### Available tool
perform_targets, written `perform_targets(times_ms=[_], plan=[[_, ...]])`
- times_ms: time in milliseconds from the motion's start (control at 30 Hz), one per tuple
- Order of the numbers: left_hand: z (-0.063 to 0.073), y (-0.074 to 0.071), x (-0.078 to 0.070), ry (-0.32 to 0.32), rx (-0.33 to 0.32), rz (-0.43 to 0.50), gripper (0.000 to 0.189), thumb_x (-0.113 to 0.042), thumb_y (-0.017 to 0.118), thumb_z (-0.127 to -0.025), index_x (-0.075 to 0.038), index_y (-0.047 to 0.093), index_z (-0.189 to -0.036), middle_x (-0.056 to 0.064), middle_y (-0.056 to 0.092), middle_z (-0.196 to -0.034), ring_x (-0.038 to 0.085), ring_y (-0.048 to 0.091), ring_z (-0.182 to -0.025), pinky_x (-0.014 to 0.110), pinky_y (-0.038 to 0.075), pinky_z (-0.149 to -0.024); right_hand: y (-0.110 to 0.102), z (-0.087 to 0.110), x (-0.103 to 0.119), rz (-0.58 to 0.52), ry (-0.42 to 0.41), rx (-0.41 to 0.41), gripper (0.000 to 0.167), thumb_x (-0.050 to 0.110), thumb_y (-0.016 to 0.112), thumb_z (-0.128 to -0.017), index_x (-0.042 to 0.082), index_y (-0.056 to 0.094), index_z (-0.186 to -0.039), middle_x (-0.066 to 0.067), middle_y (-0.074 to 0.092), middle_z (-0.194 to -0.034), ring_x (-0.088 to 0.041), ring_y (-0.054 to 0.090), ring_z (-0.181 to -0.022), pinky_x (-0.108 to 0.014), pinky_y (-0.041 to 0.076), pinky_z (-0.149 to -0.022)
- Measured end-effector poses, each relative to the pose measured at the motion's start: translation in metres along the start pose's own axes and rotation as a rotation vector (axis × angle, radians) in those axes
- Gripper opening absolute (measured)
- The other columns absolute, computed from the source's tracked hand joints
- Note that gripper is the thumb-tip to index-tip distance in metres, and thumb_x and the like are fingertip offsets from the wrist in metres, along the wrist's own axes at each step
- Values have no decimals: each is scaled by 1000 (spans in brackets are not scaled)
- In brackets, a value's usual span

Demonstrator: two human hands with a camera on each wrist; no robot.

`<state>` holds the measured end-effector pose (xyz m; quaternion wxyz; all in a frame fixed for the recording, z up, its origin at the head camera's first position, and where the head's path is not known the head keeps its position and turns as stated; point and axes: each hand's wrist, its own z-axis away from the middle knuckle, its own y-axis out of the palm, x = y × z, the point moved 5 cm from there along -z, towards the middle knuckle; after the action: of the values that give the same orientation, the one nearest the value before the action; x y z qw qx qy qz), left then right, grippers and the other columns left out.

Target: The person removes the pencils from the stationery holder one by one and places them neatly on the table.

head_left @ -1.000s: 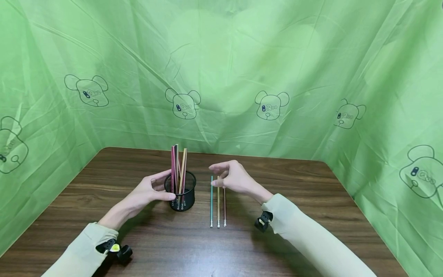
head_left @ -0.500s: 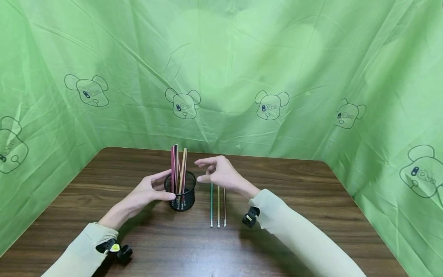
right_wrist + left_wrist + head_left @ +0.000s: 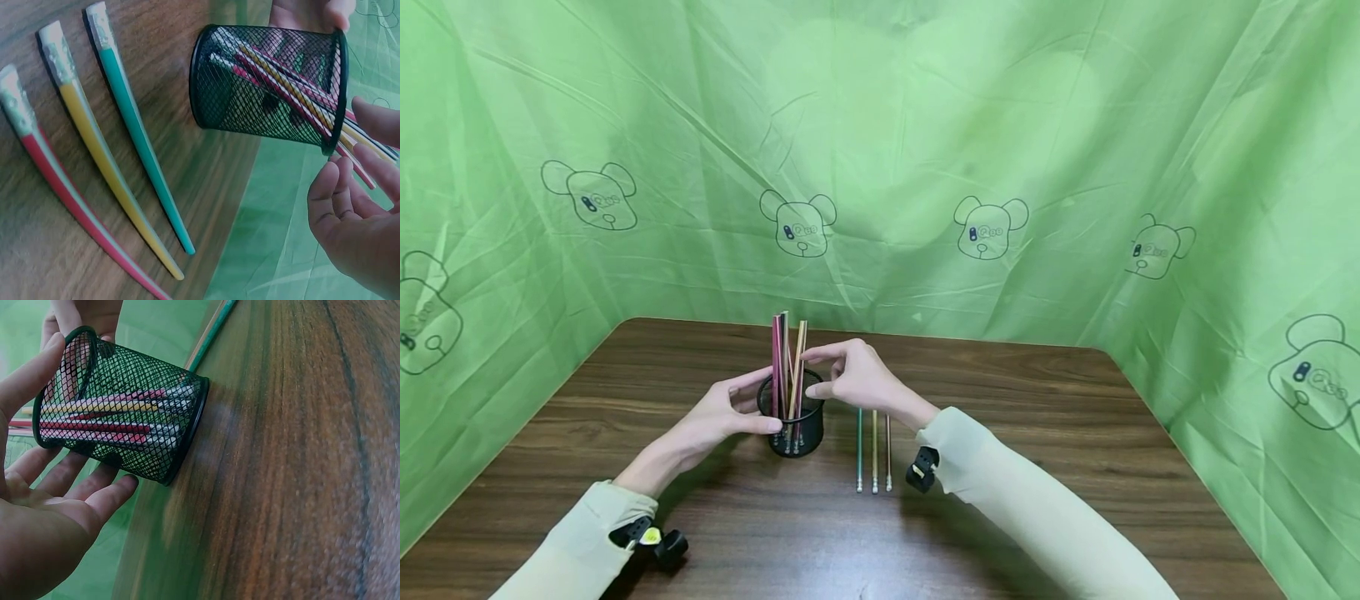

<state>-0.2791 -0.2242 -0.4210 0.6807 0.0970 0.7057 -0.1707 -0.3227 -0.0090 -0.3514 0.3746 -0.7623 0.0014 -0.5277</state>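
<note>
Moving off the loose pencils (image 3: 875, 454), the right hand (image 3: 863, 379), fingers parted, reaches the standing pencils (image 3: 777, 358), apparently the work's new focus, while the left hand (image 3: 718, 418) grips their cup (image 3: 809, 438) on the table (image 3: 1037, 400)

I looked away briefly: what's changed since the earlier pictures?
The right hand moved left, from over the three loose pencils to the mesh cup, beside the pencils standing in it; whether it touches them is unclear. The left hand still holds the cup, and the loose pencils haven't moved.
</note>
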Motion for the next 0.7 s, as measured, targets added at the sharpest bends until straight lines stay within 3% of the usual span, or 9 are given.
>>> perform_targets(times_ms=[133, 200, 267, 433, 700], plan=[[0, 1, -1, 1, 0, -3, 87, -8, 81, -92, -10, 34, -166, 20, 41, -163, 42, 45, -144, 54, 34, -116, 5, -2, 0, 9, 2, -3, 50, 9, 90, -83, 13, 76, -131, -5, 77, -105, -6, 43, -50, -24, 36, -52], [0, 1, 0, 0, -1, -4, 87, -8, 80, -92, -10, 34, -166, 20, 41, -163, 42, 46, -143, 53, 35, -116, 8, -3, -1, 16, 3, -3, 50, 11, 90, -83, 14, 76, -130, -4, 75, -92, -6, 40, -49, -24, 34, -50], [0, 1, 0, 1, -1, -5, 86, -7, 80, -92, -10, 34, -165, 20, 42, -162, 41, 46, -143, 52, 36, -115, 10, -3, -2, 22, 0, -3, 49, 11, 89, -83, 15, 77, -130, -2, 74, -92, -6, 38, -48, -25, 33, -50], [0, 0, 1, 1, -2, -5, 86, -7, 80, -92, -11, 35, -165, 20, 43, -162, 41, 47, -142, 49, 38, -114, 12, -5, -3, 36, -9, -19, 50, 12, 89, -83, 14, 76, -131, 0, 76, -118, -7, 41, -51, -25, 37, -52], [-1, 0, 2, 4, 0, -11, 86, -7, 80, -93, -11, 35, -165, 20, 42, -162, 41, 47, -142, 48, 39, -113, 14, -5, -5, 39, -19, -41, 50, 11, 89, -83, 16, 76, -132, -1, 76, -122, -7, 47, -55, -26, 43, -57]])
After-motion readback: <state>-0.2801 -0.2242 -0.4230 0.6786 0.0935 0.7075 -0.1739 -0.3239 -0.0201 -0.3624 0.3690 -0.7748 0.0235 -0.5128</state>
